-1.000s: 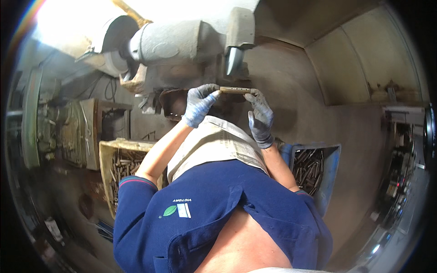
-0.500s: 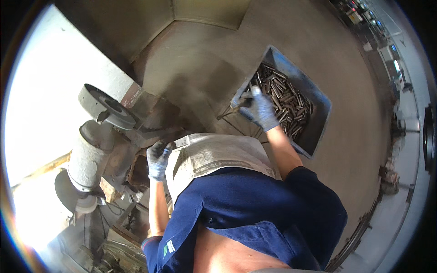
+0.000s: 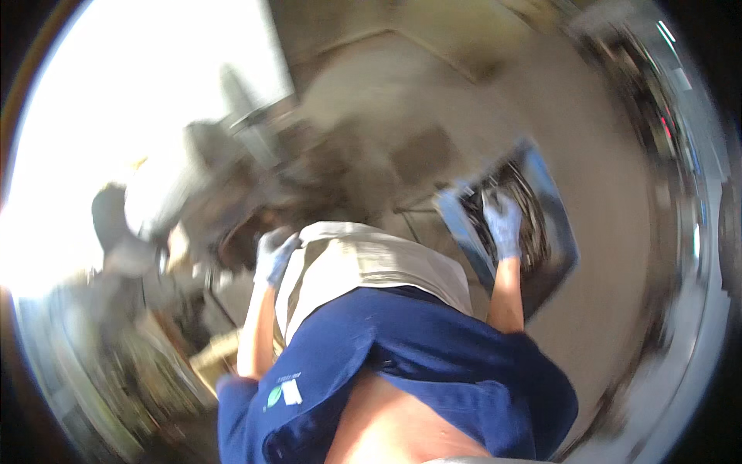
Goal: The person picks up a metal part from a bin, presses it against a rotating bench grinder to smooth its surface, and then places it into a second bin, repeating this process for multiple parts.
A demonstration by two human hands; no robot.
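My right hand (image 3: 503, 224), in a blue-grey glove with dark fingertips, reaches into the blue bin (image 3: 550, 182). Its fingers are among or just above the short metal rods (image 3: 529, 203) there; blur hides whether they grip one. My left hand (image 3: 275, 257), gloved alike, is beside the left edge of the pale sheet (image 3: 386, 261) over my lap. Its fingers look curled in, and I cannot make out what they hold, if anything.
Ahead on the left stands a bench grinder (image 3: 158, 189), badly blurred, with a wheel (image 3: 238, 91) at its far end and bright glare behind. A thin rod frame (image 3: 413, 210) lies near the bin's left side. Brown floor (image 3: 610, 224) extends around the bin.
The view has swung and blurred, shifting the grinder and bin in the picture. My right hand has moved from the bin's left rim to deeper over the rods. My left hand stays by the sheet.
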